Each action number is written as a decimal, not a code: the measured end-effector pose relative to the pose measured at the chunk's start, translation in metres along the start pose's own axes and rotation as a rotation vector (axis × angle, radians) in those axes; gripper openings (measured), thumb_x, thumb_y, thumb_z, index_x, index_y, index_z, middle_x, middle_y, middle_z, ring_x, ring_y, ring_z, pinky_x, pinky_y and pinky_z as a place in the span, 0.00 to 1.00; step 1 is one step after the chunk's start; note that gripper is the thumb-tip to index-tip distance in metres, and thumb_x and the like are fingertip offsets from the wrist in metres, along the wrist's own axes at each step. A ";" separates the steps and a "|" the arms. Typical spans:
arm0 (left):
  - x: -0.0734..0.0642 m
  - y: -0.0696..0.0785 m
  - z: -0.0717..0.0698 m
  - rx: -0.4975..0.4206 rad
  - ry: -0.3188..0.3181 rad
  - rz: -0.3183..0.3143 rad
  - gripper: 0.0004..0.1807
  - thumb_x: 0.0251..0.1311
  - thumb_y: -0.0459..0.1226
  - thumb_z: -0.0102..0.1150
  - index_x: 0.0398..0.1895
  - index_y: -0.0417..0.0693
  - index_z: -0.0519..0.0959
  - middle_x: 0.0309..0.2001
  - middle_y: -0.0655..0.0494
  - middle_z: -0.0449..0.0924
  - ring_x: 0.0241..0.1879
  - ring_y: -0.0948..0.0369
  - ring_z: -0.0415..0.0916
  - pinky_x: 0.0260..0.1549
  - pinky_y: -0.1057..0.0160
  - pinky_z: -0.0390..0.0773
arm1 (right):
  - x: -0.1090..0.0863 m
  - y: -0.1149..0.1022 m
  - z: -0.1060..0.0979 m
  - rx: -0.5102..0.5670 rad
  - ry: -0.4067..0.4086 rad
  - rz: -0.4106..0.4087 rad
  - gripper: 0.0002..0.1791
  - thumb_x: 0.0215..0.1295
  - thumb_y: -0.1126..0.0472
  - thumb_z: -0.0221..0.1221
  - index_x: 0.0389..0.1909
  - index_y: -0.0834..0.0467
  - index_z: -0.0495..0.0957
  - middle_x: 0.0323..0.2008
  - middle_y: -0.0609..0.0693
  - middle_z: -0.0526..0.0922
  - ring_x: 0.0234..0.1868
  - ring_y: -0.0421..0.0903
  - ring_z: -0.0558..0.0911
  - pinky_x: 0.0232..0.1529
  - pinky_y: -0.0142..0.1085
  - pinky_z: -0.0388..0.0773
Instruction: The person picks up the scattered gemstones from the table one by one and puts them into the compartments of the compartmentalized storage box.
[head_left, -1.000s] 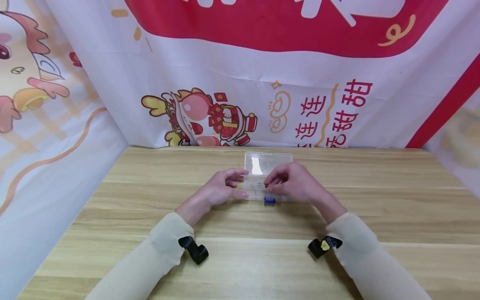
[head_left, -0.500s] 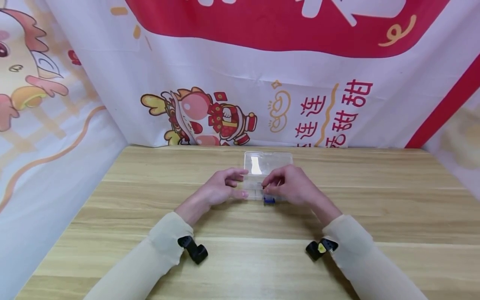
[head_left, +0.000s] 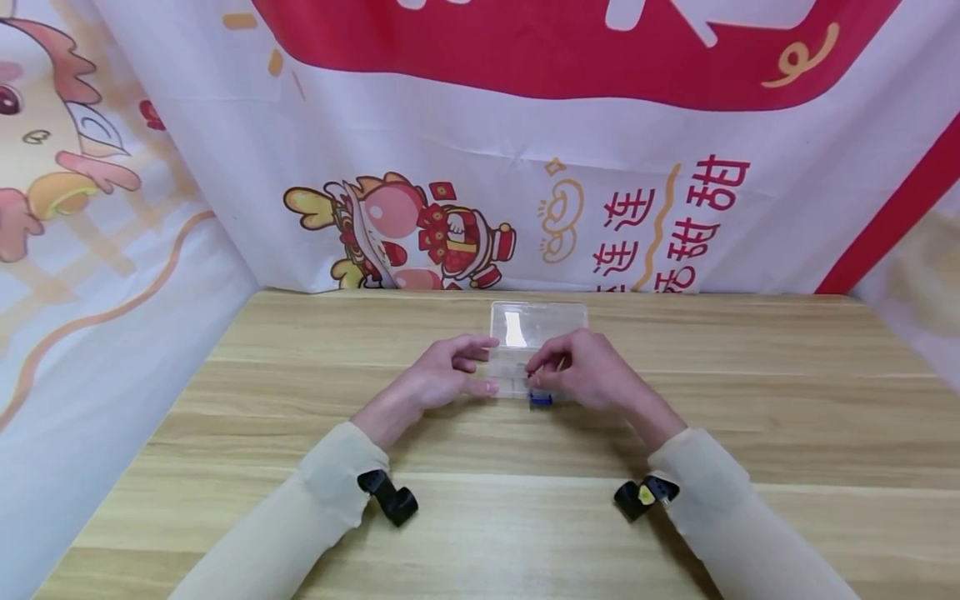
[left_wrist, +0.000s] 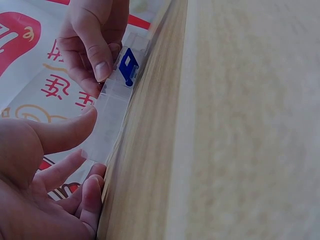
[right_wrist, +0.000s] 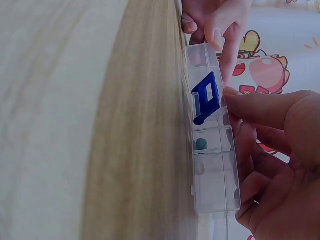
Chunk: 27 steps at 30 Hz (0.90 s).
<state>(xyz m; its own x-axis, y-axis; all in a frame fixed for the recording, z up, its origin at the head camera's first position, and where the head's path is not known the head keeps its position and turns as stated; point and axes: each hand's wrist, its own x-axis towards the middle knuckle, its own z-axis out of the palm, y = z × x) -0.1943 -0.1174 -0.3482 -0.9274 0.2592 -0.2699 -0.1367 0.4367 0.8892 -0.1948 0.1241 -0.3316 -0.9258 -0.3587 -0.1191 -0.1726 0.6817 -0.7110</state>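
A clear plastic compartment box (head_left: 506, 385) lies at the back of the table with its transparent lid (head_left: 551, 322) folded open behind it. At its left end is my left hand (head_left: 438, 375), thumb and index spread at the front and back corners, fingers loosely bent. My right hand (head_left: 588, 367) is over the middle, its thumb and fingertips pinching a small dark red piece (left_wrist: 101, 85), mostly hidden by them. A blue latch (right_wrist: 207, 98) hangs on the box front. A rounded green piece (right_wrist: 201, 144) and a pale piece (right_wrist: 200, 167) sit in separate compartments.
The wood-grain table (head_left: 480, 517) stretches in front of the box and to both sides. A printed cloth (head_left: 420, 125) hangs right behind its back edge, with another cloth on the left. Black wrist cameras (head_left: 395, 502) sit below both sleeves.
My right hand has shifted slightly left and lower over the box, still pinching the small dark red piece. My left hand and the box stay in place.
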 end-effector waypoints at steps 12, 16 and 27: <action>0.000 0.000 -0.001 -0.002 0.000 -0.011 0.35 0.62 0.37 0.75 0.72 0.64 0.77 0.69 0.56 0.78 0.64 0.53 0.71 0.67 0.51 0.71 | 0.002 0.000 0.000 -0.006 -0.004 -0.008 0.05 0.67 0.60 0.72 0.42 0.51 0.91 0.36 0.48 0.86 0.37 0.48 0.77 0.40 0.39 0.75; 0.001 0.000 -0.001 -0.001 -0.002 -0.009 0.34 0.62 0.37 0.75 0.72 0.64 0.77 0.69 0.56 0.78 0.64 0.53 0.71 0.68 0.51 0.71 | 0.001 -0.001 0.000 -0.005 -0.004 -0.007 0.05 0.67 0.60 0.72 0.42 0.51 0.91 0.36 0.48 0.86 0.37 0.48 0.77 0.40 0.39 0.75; 0.001 0.000 -0.001 -0.007 -0.006 -0.014 0.34 0.63 0.37 0.75 0.72 0.64 0.77 0.69 0.56 0.78 0.64 0.52 0.70 0.68 0.50 0.71 | 0.001 -0.002 -0.001 0.001 -0.007 0.006 0.05 0.67 0.59 0.72 0.43 0.50 0.91 0.37 0.49 0.86 0.38 0.48 0.77 0.40 0.38 0.74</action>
<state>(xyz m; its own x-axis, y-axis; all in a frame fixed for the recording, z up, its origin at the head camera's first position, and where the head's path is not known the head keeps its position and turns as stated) -0.1954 -0.1175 -0.3483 -0.9231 0.2586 -0.2848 -0.1524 0.4340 0.8879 -0.1954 0.1235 -0.3297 -0.9245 -0.3588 -0.1284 -0.1664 0.6831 -0.7112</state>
